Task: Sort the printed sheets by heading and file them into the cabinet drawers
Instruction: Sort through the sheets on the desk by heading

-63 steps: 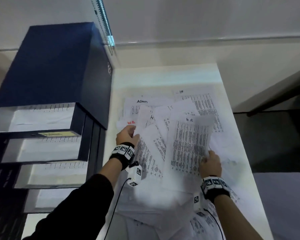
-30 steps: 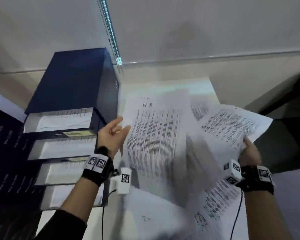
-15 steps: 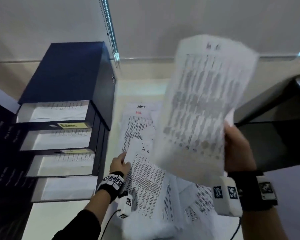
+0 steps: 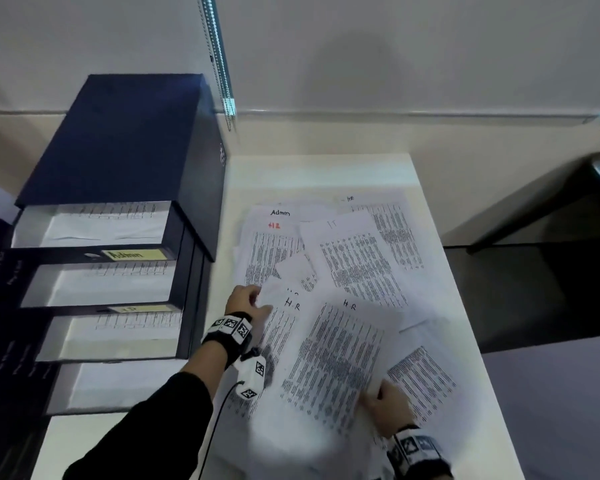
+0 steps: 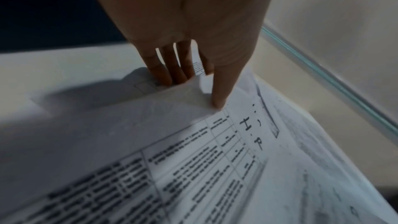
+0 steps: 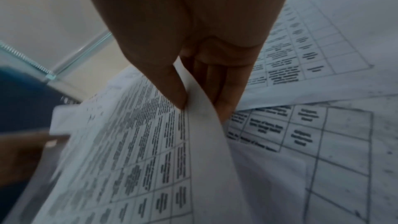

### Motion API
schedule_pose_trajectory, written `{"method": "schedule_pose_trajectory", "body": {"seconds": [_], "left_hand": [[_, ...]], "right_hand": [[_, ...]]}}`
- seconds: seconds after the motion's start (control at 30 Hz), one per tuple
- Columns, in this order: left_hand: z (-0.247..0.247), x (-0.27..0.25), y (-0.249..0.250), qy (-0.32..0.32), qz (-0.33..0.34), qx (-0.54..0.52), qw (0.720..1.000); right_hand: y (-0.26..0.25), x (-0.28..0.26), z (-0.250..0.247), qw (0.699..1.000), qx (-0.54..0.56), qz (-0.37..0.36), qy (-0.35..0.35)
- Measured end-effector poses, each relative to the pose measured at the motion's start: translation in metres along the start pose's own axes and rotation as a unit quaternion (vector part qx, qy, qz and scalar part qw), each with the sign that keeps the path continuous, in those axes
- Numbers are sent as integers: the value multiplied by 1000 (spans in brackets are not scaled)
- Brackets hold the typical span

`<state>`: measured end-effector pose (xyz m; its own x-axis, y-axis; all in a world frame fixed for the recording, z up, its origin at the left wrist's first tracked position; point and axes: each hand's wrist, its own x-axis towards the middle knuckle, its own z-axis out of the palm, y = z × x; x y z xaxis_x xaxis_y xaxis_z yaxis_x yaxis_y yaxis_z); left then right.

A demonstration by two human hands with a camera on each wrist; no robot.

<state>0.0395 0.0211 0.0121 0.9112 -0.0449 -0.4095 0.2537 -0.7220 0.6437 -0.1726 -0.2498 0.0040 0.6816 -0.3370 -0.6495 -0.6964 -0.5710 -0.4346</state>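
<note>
Printed sheets lie scattered on the white table (image 4: 326, 171). My left hand (image 4: 257, 303) pinches the top-left corner of the left HR sheet (image 5: 215, 159), thumb (image 5: 217, 98) on top and fingers beneath. My right hand (image 4: 378, 393) pinches the lower right edge of the right HR sheet (image 4: 333, 358), which rests over the pile; the thumb (image 6: 172, 88) presses its printed face. The dark blue cabinet (image 4: 125, 140) stands to the left with several drawers pulled out, paper in each. The top drawer's label (image 4: 136, 254) reads Admin.
An Admin sheet (image 4: 279, 213), an IT sheet (image 4: 354, 265) and another HR sheet (image 4: 392, 230) lie further back on the table. A wall runs behind the table. To the right of the table's edge the floor is dark.
My right hand has brought its sheet down from head height onto the pile. My left hand stays at the corner of the left HR sheet.
</note>
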Motion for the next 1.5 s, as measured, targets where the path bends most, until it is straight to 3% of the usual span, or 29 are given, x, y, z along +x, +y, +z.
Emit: {"method": "schedule_pose_trajectory", "body": {"seconds": [0.1,0.27,0.33,0.47,0.6,0.63,0.73,0.83,0.93,1.03,1.13,1.23,1.33,1.4,1.5], "left_hand": [[2,-20,17,-21,63,-47,997],[14,-73,25,-159,193,-14,968],[18,-86,19,-149,178,-67,970],[13,-91,21,-64,71,-159,983],[4,-68,14,10,-29,-223,974],[3,-65,14,14,-36,-246,968],[-3,-66,29,15,37,-271,962],[-2,-63,30,24,60,-187,980],[1,-55,20,7,79,-95,992],[-3,-56,17,-4,71,-80,994],[-4,-52,17,-6,47,-77,996],[-1,-46,14,-52,97,-37,993],[2,-51,9,-159,81,-79,981],[2,-56,7,-217,48,-153,963],[-3,-68,9,-214,26,-245,945]], "right_hand": [[-11,-5,2,999,-44,-20,-13],[-23,-9,7,985,-153,-48,-56],[-24,-8,10,982,-161,-52,-86],[-16,-1,13,984,-130,-51,-113],[-4,22,10,995,-46,-77,-38],[-11,24,3,996,-30,-80,-6],[-47,23,-22,993,26,-103,53],[-70,29,-30,994,-3,-108,1],[-72,25,-21,988,-28,-137,-59],[-62,8,-6,984,-36,-158,-73],[-47,5,8,982,-13,-185,-39],[-42,8,4,986,1,-163,37],[-42,19,-4,984,38,-154,84],[-47,23,-11,979,83,-168,76],[-54,28,-14,974,75,-203,59]]}}
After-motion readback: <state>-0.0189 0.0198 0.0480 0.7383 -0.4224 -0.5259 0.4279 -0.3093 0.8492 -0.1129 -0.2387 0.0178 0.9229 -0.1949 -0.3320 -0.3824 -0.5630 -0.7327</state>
